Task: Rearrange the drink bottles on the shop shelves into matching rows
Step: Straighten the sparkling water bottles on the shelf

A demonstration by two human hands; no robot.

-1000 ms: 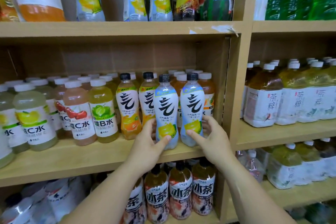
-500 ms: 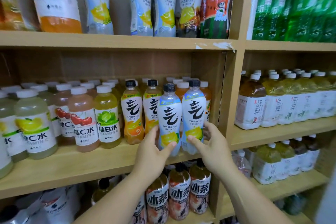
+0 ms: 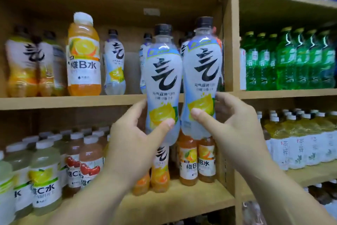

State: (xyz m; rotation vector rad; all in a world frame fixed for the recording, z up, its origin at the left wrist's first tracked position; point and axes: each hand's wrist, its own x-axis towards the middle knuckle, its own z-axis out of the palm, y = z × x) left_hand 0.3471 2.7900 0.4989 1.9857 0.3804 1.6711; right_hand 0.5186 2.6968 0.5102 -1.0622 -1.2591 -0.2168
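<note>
My left hand point(image 3: 133, 144) grips one pale lemon soda bottle point(image 3: 163, 71) with a black cap. A second, matching lemon soda bottle point(image 3: 202, 64) is gripped by my right hand point(image 3: 235, 131). Both bottles are upright and side by side in the air, in front of the upper shelf board point(image 3: 73, 101). On that upper shelf stand a like lemon bottle point(image 3: 114, 64), orange soda bottles point(image 3: 23, 66) and a big orange vitamin B bottle point(image 3: 83, 56). Below, two orange soda bottles point(image 3: 160, 171) stand partly hidden behind my left hand.
The middle shelf point(image 3: 182, 199) holds rows of white-capped vitamin C bottles point(image 3: 45, 175) and vitamin B bottles point(image 3: 197, 161). A wooden upright point(image 3: 231, 42) divides the bays. Right of it stand green bottles point(image 3: 291, 60) above and tea bottles point(image 3: 300, 142) below.
Both hands have lifted the two lemon bottles off the middle shelf up to the level of the upper shelf. The view has tilted upward.
</note>
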